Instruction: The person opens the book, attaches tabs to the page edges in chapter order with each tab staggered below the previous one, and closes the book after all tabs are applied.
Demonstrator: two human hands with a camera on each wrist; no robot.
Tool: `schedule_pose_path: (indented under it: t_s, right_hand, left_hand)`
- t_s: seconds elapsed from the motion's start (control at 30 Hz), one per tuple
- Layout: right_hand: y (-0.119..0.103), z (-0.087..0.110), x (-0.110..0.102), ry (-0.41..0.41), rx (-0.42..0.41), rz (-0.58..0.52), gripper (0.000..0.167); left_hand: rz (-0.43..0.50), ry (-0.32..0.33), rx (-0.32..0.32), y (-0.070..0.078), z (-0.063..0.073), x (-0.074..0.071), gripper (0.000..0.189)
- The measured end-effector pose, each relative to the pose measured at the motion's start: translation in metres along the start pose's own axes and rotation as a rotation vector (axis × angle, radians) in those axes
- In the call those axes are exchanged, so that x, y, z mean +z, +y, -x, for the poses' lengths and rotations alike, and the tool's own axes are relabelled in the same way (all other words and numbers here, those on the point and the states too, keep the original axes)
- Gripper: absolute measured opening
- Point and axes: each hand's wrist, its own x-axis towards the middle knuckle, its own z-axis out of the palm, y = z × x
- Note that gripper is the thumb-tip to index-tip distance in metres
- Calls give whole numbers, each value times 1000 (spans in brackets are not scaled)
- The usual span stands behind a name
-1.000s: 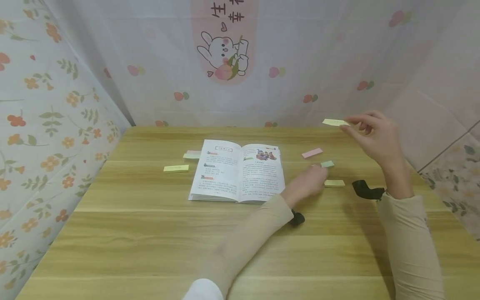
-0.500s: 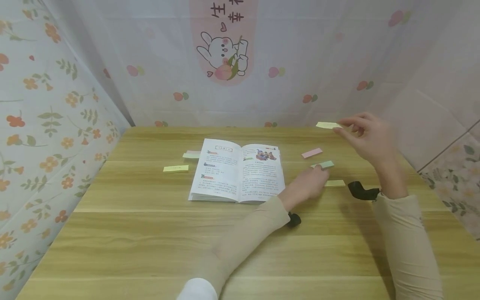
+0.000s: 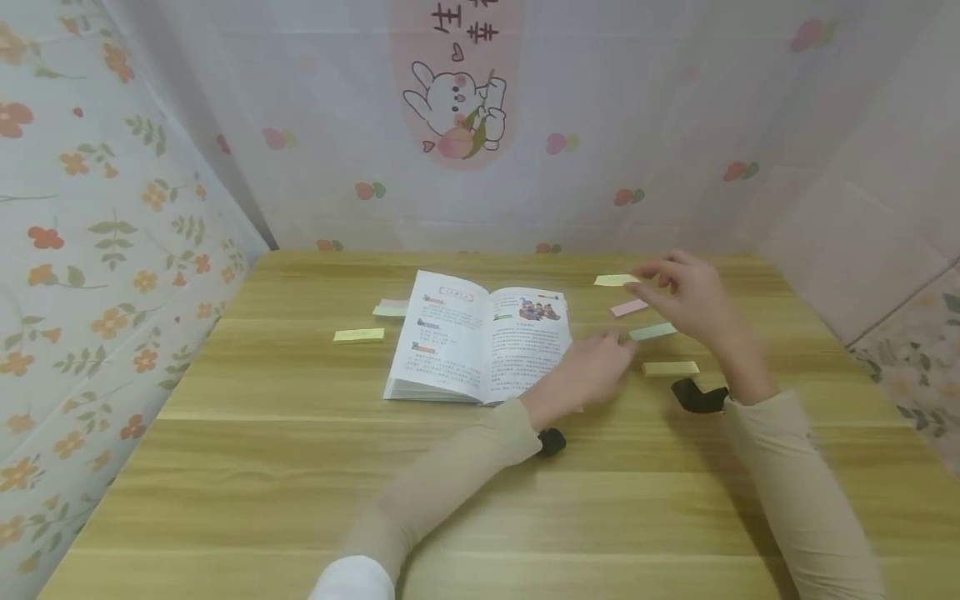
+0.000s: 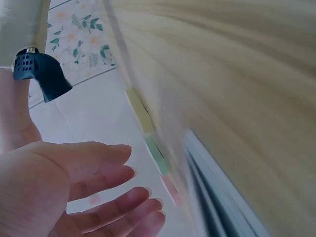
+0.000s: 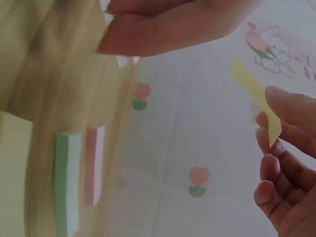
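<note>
My right hand point(image 3: 690, 296) pinches a yellow sticky note point(image 5: 256, 94) between thumb and fingers, raised above the table's far right part. Loosely bent and with nothing between its fingers, my left hand point(image 4: 94, 187) is over the right side of the open book point(image 3: 450, 342). Its fingertips reach toward a green sticky note pad point(image 3: 652, 332). A pink sticky note pad point(image 5: 95, 165) lies behind the green one, and a pale yellow pad point(image 3: 671, 368) lies in front. The lower right corner of the book is hidden by my left hand.
Left of the book a yellow sticky note point(image 3: 358, 335) lies on the wooden table point(image 3: 262, 483). Pink and green strips point(image 3: 391, 308) show beside the book's left edge. A patterned curtain point(image 3: 315, 83) stands behind the table. Black wrist mounts point(image 3: 699, 396) stick out at both sleeves.
My right hand has moved left and down with the yellow sticky note. My left hand has drawn back left from the green and yellow pads, uncovering more of them.
</note>
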Motion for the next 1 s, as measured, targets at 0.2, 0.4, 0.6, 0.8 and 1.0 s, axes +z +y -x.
schedule_pose_path:
  t_s: [0.2,0.4,0.6,0.8,1.0]
  right_hand:
    - [-4,5,14,-141,43,30,27]
    - [0,13,31,-190,-11,67,22]
    - [4,18,47,-212,-74,56,17]
    - [3,23,53,-245,-117,35,16]
    - [-1,26,56,-295,-95,12,17]
  left_hand:
    - [-99,13,7,-17,19,2,39]
    - [-127,12,-21,-36,37,-2,36]
    - [-96,-31,-91,-56,51,-5,43]
    - [-43,-72,-121,-71,61,-3,44]
    - [-28,-104,-90,-78,66,-1,42]
